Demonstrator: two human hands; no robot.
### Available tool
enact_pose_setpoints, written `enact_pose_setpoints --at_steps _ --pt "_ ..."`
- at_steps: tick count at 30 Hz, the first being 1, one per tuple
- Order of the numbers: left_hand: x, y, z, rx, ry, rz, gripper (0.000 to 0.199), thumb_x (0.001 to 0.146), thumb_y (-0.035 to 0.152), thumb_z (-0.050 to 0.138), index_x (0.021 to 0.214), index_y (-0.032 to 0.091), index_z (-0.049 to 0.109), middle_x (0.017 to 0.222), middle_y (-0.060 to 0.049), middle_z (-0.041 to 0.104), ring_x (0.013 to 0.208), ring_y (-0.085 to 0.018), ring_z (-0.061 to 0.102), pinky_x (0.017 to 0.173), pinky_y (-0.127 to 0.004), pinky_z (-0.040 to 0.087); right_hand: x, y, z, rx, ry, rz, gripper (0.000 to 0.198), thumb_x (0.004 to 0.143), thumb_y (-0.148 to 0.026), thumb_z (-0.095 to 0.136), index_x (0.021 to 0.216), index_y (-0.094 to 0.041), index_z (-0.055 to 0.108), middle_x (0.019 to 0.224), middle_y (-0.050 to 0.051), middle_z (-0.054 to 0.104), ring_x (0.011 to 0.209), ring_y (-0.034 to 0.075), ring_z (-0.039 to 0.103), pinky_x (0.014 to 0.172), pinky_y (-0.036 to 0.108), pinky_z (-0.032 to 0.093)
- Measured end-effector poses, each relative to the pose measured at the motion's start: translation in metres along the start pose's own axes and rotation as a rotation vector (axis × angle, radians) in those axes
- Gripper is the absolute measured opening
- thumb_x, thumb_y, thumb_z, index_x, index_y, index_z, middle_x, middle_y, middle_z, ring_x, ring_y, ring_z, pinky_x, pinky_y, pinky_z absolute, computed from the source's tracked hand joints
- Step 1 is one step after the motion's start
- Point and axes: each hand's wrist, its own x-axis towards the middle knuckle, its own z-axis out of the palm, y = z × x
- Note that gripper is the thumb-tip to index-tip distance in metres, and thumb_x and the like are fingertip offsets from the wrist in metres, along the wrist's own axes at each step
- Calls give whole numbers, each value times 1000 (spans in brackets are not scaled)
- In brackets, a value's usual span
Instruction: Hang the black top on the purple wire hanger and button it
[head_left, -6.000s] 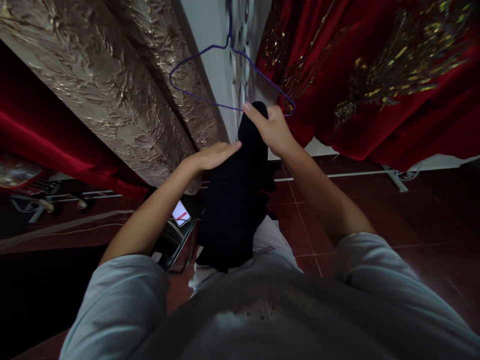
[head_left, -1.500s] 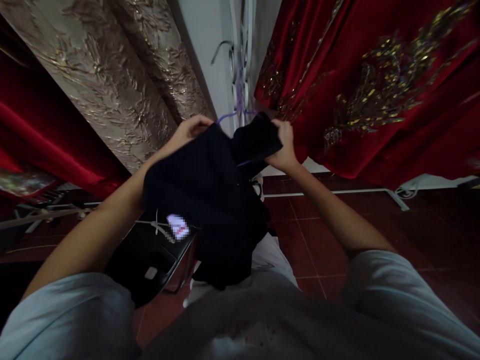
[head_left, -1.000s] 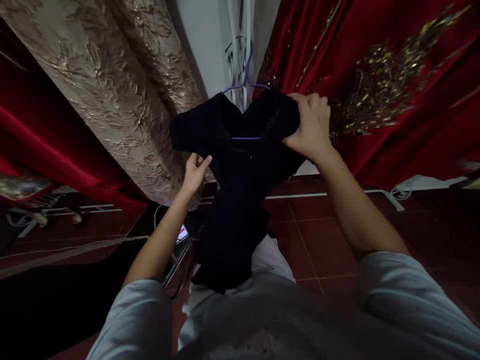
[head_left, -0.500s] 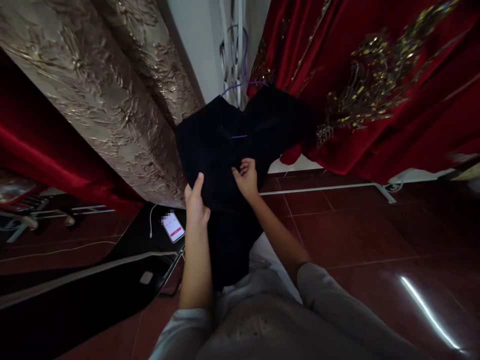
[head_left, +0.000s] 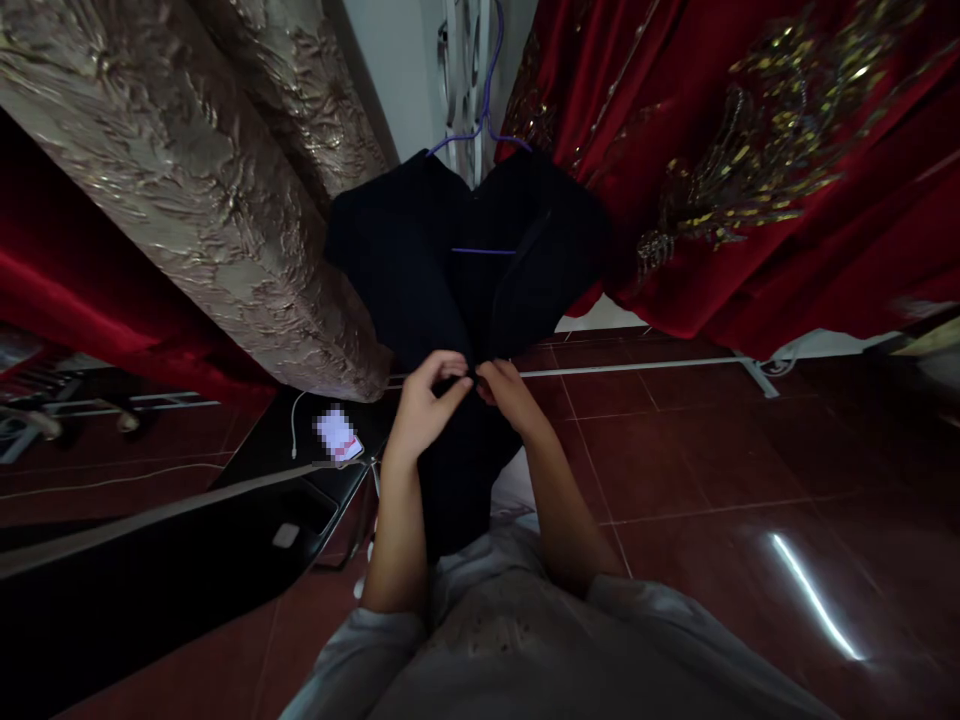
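Observation:
A dark navy short-sleeved garment [head_left: 405,250] with an open V-shaped front hangs in front of me on a purple hanger [head_left: 480,128]. Both hands meet at its middle, where the two front edges come together. My left hand [head_left: 431,400] pinches the front edge between thumb and fingers. Close against it, my right hand [head_left: 506,392] has its fingers closed on the other front edge. Any button or fastening between the fingertips is too small and dark to make out. The lower part of the garment drapes down toward my lap.
To the left hangs a beige textured curtain [head_left: 225,200]; at right is a red drape [head_left: 720,280] with gold sequins. A black table [head_left: 247,530] at lower left bears a lit phone [head_left: 339,436] and a white cable [head_left: 294,430]. A white rack bar [head_left: 622,367] runs low above the red-tiled floor [head_left: 697,450].
My left hand has moved right from the garment's side to its middle, and my right hand has come down slightly to meet it. The neckline now spreads wider.

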Motion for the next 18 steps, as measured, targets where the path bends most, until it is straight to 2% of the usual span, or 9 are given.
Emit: enact_pose_setpoints --at_steps 1,2,4,7,10,13,18 --pt "-1 1 6 -21 -52 -8 23 86 17 74 108 20 70 104 -6 70 98 -20 68 95 -31 52 -1 -1 0 14 17 -2 27 79 -47 60 73 -21 52 65 -1 46 60 13 48 51 24 35" --pt "-3 3 12 -34 -48 -8 24 85 15 73 108 20 70 103 -6 70 95 -19 68 91 -29 53 -2 -1 0 43 42 -4 28 79 -48 61 74 -21 52 66 -1 46 60 13 48 51 25 35" --pt "-4 4 23 -52 37 -4 24 84 13 71 107 21 71 100 -5 69 89 -17 67 83 -27 52 -5 -3 -3 89 65 -36 29 80 -49 60 75 -22 52 67 -1 48 60 13 49 52 26 36" --pt "-6 6 33 -80 101 -12 22 86 13 70 106 20 73 96 -5 68 85 -16 66 76 -25 51 -11 -11 -13 71 -29 -122 29 85 -48 57 75 -22 51 67 -1 54 60 14 51 56 27 38" --pt "-6 7 37 -121 152 -35 24 84 14 72 107 19 72 94 -5 68 81 -15 65 75 -24 52 -17 -19 -22 -15 -86 -252 28 88 -45 64 77 -22 54 70 -1 57 62 13 51 59 27 37" --pt "-6 7 38 -181 171 -70 28 83 15 74 110 19 71 96 -5 67 77 -12 64 74 -23 53 -21 -22 -23 -98 -45 -387 24 87 -41 72 80 -22 58 72 -2 56 65 12 51 62 27 37" --pt "-5 7 36 -205 165 -93 37 81 16 75 118 20 68 103 -5 68 72 -10 63 70 -21 51 -20 -19 -21 -101 -9 -426 23 91 -41 69 80 -22 61 70 -2 56 64 13 50 62 28 37"
